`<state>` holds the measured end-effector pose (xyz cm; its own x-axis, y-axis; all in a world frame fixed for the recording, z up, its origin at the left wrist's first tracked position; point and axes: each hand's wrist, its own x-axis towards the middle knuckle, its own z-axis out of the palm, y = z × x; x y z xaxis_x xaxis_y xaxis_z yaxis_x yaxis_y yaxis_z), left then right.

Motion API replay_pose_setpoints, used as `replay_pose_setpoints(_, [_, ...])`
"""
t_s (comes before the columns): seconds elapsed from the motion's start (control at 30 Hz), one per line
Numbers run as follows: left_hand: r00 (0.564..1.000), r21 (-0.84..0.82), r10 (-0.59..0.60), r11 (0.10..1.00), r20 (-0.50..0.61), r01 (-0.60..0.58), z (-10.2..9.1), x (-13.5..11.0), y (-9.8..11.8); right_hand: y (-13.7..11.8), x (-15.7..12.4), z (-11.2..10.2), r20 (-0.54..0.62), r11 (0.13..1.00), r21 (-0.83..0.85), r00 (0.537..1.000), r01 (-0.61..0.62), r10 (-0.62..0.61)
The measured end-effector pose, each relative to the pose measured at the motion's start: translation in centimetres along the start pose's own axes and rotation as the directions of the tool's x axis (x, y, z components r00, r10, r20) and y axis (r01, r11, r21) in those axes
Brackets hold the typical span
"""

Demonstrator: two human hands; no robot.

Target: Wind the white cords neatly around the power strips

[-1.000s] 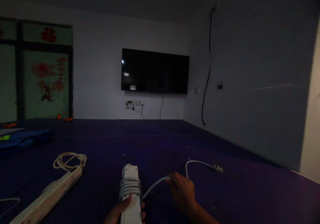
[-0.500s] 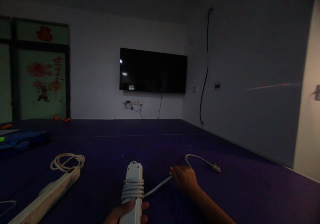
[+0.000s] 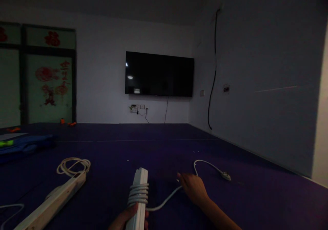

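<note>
Two hands on one power strip [image 3: 140,213], low in the middle of the view: left hand [image 3: 125,218] gripping around the near end, thumb just below several turns of pale cord [image 3: 138,193]; right hand [image 3: 194,188] closed over the free run of that cord, off to the right, exact finger contact hidden beneath the knuckles. Strip tilted slightly, far end pointing away over a dark purple surface [image 3: 159,163]; cannot tell whether clear of it. Between strip and right hand, cord sagging in a loose dip. Past the right hand, a short arc out to the plug [image 3: 226,176], lying free. Well apart on the left, a second power strip [image 3: 51,207], with a loop of cord [image 3: 68,170] beside its far end. Looks like mid-winding: several turns on, a tail left over. Probably calls next for drawing out the slack, then passing cord around the strip beside the existing turns, left grip firm and thumb clear. Worth watching for turns slipping loose.
</note>
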<state>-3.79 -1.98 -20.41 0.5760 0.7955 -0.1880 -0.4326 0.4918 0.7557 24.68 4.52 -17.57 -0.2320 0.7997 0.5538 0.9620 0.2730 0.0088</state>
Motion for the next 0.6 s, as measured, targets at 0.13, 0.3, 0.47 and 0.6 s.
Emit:
replay_pose_setpoints(0.13, [1.000,0.003,0.009,1.000,0.002,-0.009,-0.1,0.2,-0.3,-2.8,-0.6,-0.9,-0.083,0.973,0.209,0.994,0.094,-0.078])
replay_pose_setpoints(0.3, [1.000,0.004,0.018,1.000,0.008,-0.018,-0.2,0.0,-0.5,-8.6,-2.4,-1.6,-0.076,0.873,0.443,0.979,0.203,-0.189])
replay_pose_setpoints(0.47, [0.999,0.013,0.034,0.999,0.013,-0.034,0.1,-0.1,-0.6,-12.1,-3.1,-1.4,0.005,0.635,0.736,0.936,0.235,-0.352])
replay_pose_setpoints(0.6, [0.999,0.015,0.047,0.999,0.011,-0.047,0.3,-0.2,-0.6,-12.3,-3.0,-1.1,0.075,0.559,0.813,0.922,0.164,-0.380])
